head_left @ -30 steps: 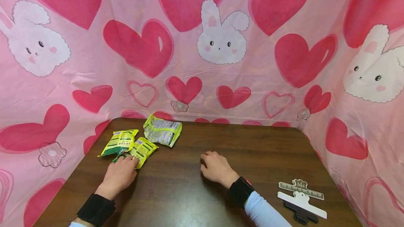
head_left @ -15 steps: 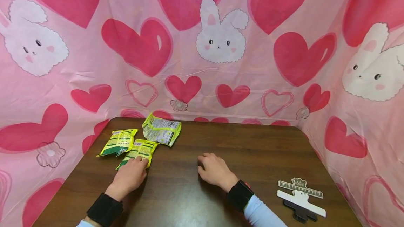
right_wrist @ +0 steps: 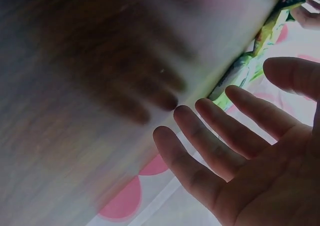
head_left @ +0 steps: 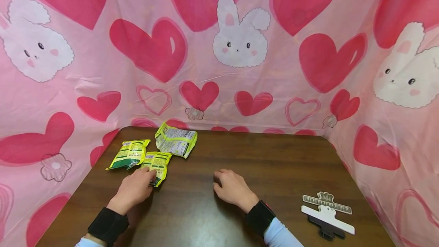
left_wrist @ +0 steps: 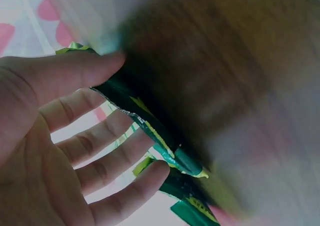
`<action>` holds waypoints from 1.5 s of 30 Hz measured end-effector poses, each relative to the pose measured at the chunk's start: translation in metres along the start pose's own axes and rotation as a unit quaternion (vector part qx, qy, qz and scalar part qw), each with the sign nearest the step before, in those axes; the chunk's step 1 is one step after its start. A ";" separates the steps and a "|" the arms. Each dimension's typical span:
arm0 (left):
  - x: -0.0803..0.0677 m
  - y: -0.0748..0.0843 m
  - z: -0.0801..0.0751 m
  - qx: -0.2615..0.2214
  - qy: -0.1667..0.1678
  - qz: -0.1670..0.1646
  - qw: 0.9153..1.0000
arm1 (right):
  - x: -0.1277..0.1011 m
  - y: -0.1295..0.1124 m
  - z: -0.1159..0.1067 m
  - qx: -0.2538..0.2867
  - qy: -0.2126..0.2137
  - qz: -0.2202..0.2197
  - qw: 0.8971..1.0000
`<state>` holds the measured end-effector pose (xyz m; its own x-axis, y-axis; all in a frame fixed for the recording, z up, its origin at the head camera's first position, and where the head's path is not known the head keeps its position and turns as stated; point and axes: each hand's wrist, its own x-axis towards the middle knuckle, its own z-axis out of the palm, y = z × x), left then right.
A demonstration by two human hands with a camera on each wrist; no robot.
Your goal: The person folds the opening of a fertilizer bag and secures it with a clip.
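Three yellow-green snack packets lie at the table's far left: one on the left, one behind, and a middle one. My left hand lies flat by the middle packet, fingertips touching its near edge. In the left wrist view the fingers are spread and nearly straight, with that packet's edge between them and the thumb. My right hand rests on the table's middle with fingers loosely bent and holds nothing. Its fingers are spread in the right wrist view.
The dark wooden table is fenced on three sides by a pink heart-and-bunny cloth. Two large clips, one with a ruler edge and a white-and-black one, lie near the front right corner.
My left hand slid right and then back a little, and the middle packet turned under its fingertips. My right hand drifted slightly left.
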<state>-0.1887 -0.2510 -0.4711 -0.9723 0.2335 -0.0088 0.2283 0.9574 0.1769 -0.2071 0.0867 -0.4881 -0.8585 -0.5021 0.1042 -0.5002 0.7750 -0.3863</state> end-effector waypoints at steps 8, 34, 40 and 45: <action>0.005 0.003 0.006 -0.008 -0.005 -0.013 1.000 | -0.001 -0.004 -0.001 0.012 -0.011 0.010 1.000; 0.004 0.045 0.012 -0.017 0.000 0.000 1.000 | -0.005 -0.012 -0.005 0.027 -0.021 0.001 0.999; 0.007 0.057 0.014 -0.018 -0.001 0.006 1.000 | -0.005 -0.012 -0.003 0.033 -0.021 0.002 0.999; 0.008 0.065 0.016 -0.016 -0.005 0.008 1.000 | -0.005 -0.010 -0.003 0.042 -0.021 0.002 0.999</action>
<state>-0.1810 -0.1838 -0.4753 -0.9679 0.2507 -0.0160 0.2419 0.9475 0.2089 -0.1979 0.0825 -0.4823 -0.8539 -0.5165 0.0638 -0.4840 0.7432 -0.4619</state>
